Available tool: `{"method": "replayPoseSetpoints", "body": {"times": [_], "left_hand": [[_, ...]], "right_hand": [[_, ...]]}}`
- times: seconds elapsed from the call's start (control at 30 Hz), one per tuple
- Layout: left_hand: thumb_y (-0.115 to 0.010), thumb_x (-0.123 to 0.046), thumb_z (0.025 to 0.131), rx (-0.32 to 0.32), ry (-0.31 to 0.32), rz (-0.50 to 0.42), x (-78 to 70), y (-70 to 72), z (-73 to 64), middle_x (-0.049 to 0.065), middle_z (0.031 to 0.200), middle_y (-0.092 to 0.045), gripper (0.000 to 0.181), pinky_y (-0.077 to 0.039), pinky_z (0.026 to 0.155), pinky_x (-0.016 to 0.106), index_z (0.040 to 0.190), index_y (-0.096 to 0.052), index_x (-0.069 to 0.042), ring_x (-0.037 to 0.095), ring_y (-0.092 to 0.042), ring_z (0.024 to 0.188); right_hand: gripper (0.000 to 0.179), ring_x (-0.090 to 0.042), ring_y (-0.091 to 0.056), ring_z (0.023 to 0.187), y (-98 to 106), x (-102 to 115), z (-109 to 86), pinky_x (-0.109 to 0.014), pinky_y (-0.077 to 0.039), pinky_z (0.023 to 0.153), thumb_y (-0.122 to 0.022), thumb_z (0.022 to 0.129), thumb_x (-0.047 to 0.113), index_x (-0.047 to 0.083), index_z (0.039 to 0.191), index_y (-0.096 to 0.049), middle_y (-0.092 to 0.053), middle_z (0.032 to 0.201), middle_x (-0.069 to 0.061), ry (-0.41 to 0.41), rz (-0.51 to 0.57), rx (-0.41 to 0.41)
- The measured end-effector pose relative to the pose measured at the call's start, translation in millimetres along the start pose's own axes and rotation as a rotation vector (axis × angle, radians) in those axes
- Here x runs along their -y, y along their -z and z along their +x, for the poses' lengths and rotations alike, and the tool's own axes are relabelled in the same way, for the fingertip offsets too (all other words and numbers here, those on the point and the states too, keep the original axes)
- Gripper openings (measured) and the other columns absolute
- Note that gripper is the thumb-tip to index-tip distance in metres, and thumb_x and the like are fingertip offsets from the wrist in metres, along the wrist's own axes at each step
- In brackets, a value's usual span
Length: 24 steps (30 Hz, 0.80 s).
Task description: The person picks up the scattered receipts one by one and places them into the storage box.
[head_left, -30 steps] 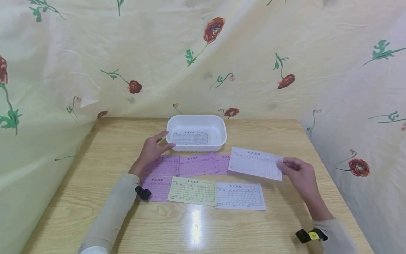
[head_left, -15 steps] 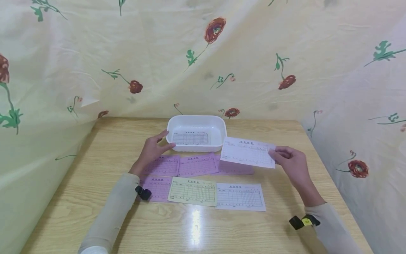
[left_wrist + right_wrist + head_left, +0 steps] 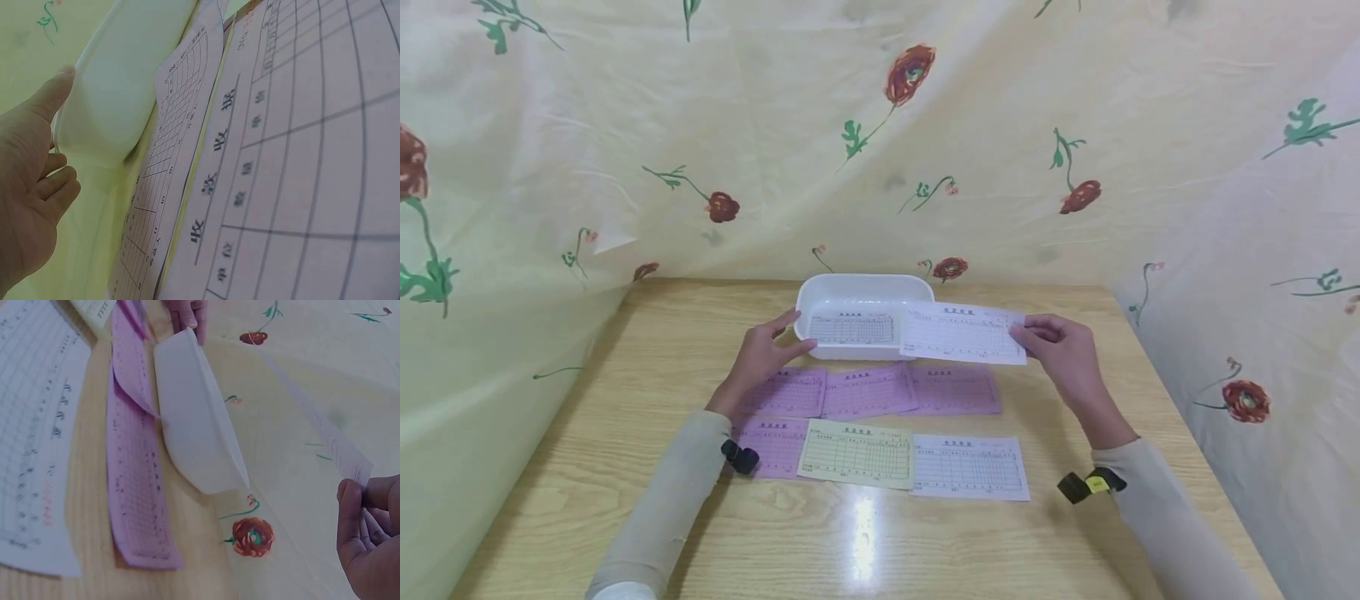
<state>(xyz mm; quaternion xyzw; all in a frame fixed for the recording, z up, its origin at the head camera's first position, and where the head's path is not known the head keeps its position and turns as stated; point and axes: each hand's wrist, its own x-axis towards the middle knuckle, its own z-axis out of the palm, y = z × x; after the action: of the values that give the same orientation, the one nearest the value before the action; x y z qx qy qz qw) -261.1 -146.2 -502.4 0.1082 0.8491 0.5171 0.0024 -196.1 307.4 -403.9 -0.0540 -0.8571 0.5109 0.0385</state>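
A white plastic tray (image 3: 850,352) stands near the back of the table, with one white receipt slip (image 3: 853,328) lying inside. My left hand (image 3: 760,358) holds the tray's left end, thumb and fingers spread along its rim. Between thumb and fingers, my right hand (image 3: 1063,358) pinches the right end of another white receipt slip (image 3: 958,337). This slip is raised, and in the head view its left part overlaps the tray's right side. The right wrist view shows the held slip (image 3: 331,437) nearly edge-on, above the tray (image 3: 194,412).
In front of the tray lie several pink slips (image 3: 955,393), some overlapping. Nearer to me are a yellow slip (image 3: 857,454) and a white slip (image 3: 970,468), side by side on the wooden table (image 3: 760,533). A flowered cloth (image 3: 820,167) hangs behind the table and at its sides.
My right hand has carried the held white slip left and farther back, from over the right pink slip to the tray's right side. The left hand stays at the tray.
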Motion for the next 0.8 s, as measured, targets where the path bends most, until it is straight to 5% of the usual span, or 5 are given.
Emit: {"method": "replayPoseSetpoints", "body": {"times": [0.27,0.8], "left_hand": [[-0.079,-0.059,0.083,0.010,0.046,0.001,1.6,-0.6,-0.8,0.002,0.163,-0.037,0.089,-0.037,0.120,0.053,0.154,-0.045,-0.018,0.035,-0.037,0.149],[-0.079,-0.059,0.083,0.001,0.043,0.018,-0.3,-1.1,0.7,0.002,0.163,-0.037,0.089,-0.039,0.119,0.052,0.154,-0.046,-0.016,0.037,-0.039,0.147]], "right_hand": [[0.041,-0.007,-0.069,0.088,-21,19,21.1,-0.020,-0.062,0.078,-0.071,0.098,0.025,-0.005,0.126,-0.065,-0.068,0.116,-0.022,0.038,0.039,0.034],[0.030,-0.012,-0.070,0.085,-78,47,71.6,-0.024,-0.064,0.077,-0.073,0.096,0.011,-0.006,0.120,-0.067,-0.070,0.116,-0.024,0.006,0.149,0.050]]}}
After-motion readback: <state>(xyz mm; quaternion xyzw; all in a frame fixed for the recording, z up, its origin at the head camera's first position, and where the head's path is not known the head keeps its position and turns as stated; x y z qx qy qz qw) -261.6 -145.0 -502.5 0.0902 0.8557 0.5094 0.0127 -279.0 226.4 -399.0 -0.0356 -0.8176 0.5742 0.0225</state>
